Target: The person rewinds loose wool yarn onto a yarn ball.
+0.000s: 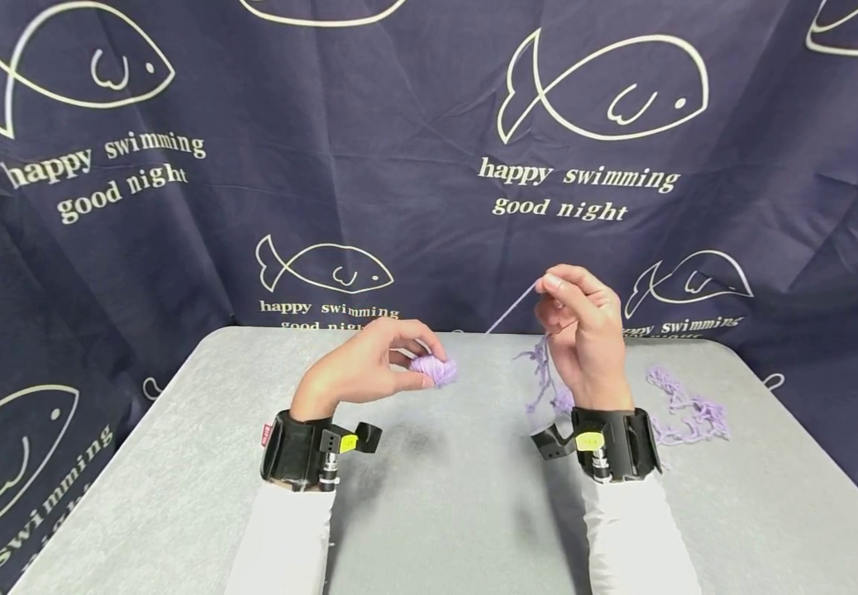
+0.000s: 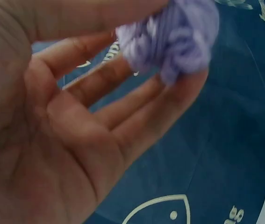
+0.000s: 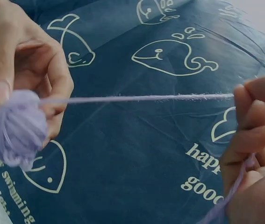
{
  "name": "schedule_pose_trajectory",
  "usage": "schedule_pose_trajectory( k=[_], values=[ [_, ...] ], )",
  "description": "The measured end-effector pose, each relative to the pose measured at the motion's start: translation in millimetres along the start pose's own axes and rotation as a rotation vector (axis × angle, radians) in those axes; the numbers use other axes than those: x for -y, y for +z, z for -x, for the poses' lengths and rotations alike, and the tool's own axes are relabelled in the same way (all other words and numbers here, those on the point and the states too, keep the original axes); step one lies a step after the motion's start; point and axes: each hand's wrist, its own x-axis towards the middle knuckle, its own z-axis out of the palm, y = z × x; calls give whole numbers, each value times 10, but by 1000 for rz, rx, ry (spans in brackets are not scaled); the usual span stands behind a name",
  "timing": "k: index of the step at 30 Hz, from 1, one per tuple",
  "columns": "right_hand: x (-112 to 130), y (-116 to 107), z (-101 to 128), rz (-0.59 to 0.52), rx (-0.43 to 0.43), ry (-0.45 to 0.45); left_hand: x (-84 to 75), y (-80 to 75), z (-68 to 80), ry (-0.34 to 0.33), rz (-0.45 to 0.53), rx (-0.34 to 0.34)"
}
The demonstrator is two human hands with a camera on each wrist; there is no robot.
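A small ball of lilac yarn (image 1: 435, 371) is held between the thumb and fingers of my left hand (image 1: 373, 364), above the table. In the right wrist view the wound yarn ball (image 3: 16, 130) shows its wrapped strands. From it a single yarn strand (image 3: 137, 98) runs taut across to my right hand (image 3: 256, 140). My right hand (image 1: 581, 330), raised higher, pinches that strand between thumb and index finger. Below its curled fingers a loose yarn tail (image 1: 541, 380) hangs toward the table. The left wrist view shows the ball (image 2: 174, 39) against the fingertips.
A tangled heap of lilac yarn (image 1: 689, 409) lies on the grey table (image 1: 459, 512), right of the right wrist. Behind the table's far edge hangs a dark blue cloth (image 1: 414, 165) with fish drawings. Each wrist wears a black camera band (image 1: 298, 450).
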Motion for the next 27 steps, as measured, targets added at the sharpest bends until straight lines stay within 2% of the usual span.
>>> schedule_pose_trajectory(
  k=[4, 7, 10, 14, 17, 21, 27],
  values=[
    [6, -42, -17, -105, -59, 6, -34, 5, -3, 71, 171, 114],
    [2, -69, -26, -164, -84, 9, -58, 11, 0, 126, 262, 168],
    [-9, -87, -37, -181, -113, 13, -85, 20, 5, 164, 325, 204],
    [-28, -103, -52, -149, -179, 29, -123, 31, 9, 199, 384, 232],
    [-47, -106, -63, -92, -237, 57, -153, 39, 11, 227, 423, 234],
    [-87, -103, -78, 37, -298, 91, -201, 49, 19, 263, 496, 209],
    [-168, -99, -66, 323, -304, 93, -252, 45, 31, 342, 602, 101]
  ],
)
